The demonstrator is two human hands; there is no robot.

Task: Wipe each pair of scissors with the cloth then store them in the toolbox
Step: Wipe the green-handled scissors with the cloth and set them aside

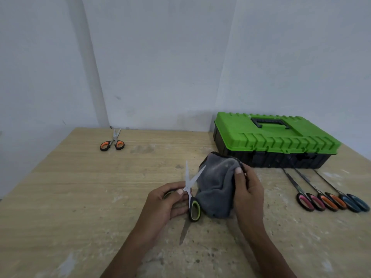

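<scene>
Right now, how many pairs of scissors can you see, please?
5: green pair in the left hand, orange pair far left, pink pair, another orange pair, blue pair before the closed toolbox; maybe more inside.

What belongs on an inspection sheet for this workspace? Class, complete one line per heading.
Surface: light wooden table, scuffed with pale stains.
Job's things: lime-handled scissors, blades open; grey cloth; toolbox at the far right, green lid shut; pink pair, orange pair and blue pair in a row before the toolbox; lone orange pair at the far left.
Clutter: nothing seen.
Hands: left hand grips the lime-handled scissors; right hand grips the grey cloth.
Cables: nothing seen.
Surroundings: plain white wall behind the table.
</scene>
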